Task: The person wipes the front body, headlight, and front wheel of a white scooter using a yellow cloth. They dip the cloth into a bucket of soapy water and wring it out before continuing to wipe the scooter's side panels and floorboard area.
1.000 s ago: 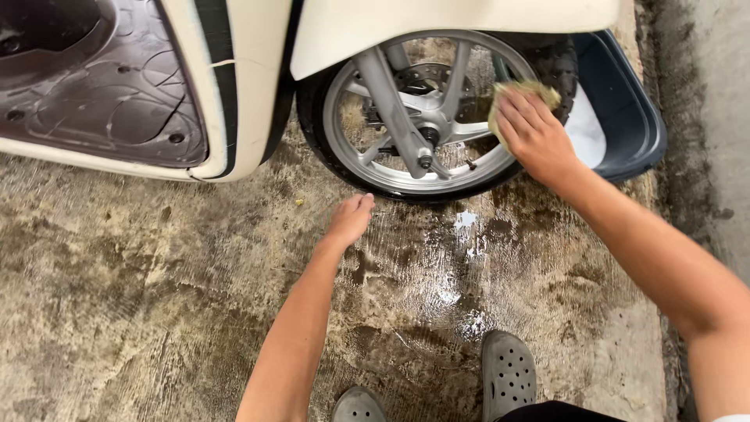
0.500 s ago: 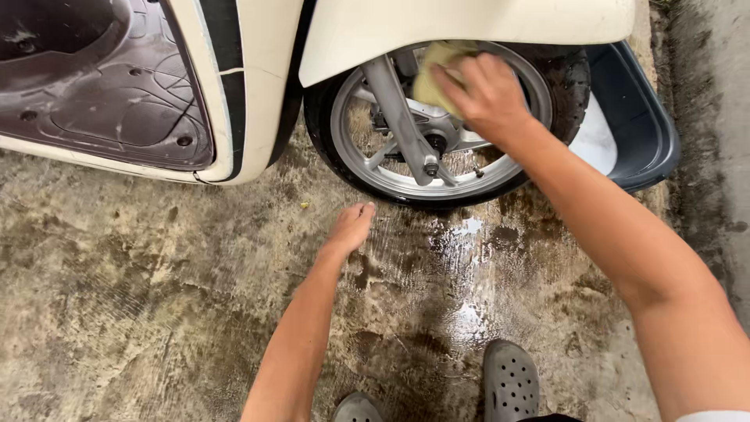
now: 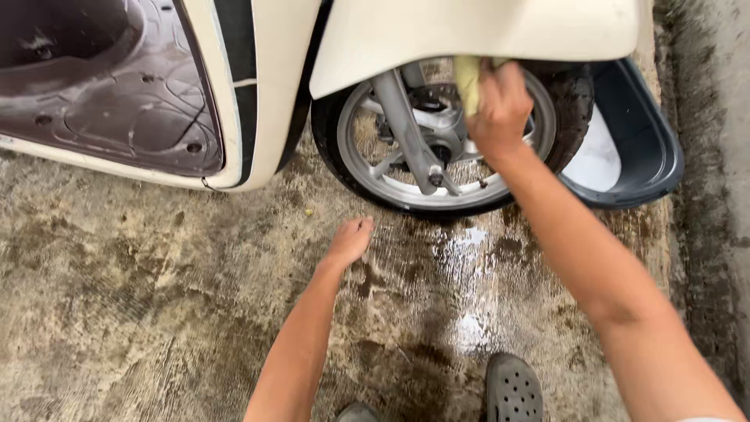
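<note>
On a wet concrete floor (image 3: 156,312), cream scooter's front wheel (image 3: 437,156) under its mudguard (image 3: 469,35), right hand (image 3: 500,109) gripping a yellow sponge (image 3: 467,82) against the upper rim, left hand (image 3: 349,241) loosely curled, resting on the ground below the tyre, dark basin (image 3: 648,148) just behind the wheel.

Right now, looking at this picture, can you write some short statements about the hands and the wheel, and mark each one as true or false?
1. The right hand presses a yellow sponge against the wheel. True.
2. The left hand grips the tyre. False: it rests on the wet concrete floor, apart from the wheel.
3. A dark blue basin stands behind the wheel. True.
4. The fender above the wheel is black. False: it is cream-coloured.
5. The person is barefoot. False: a grey perforated clog shows at the bottom edge.
</note>
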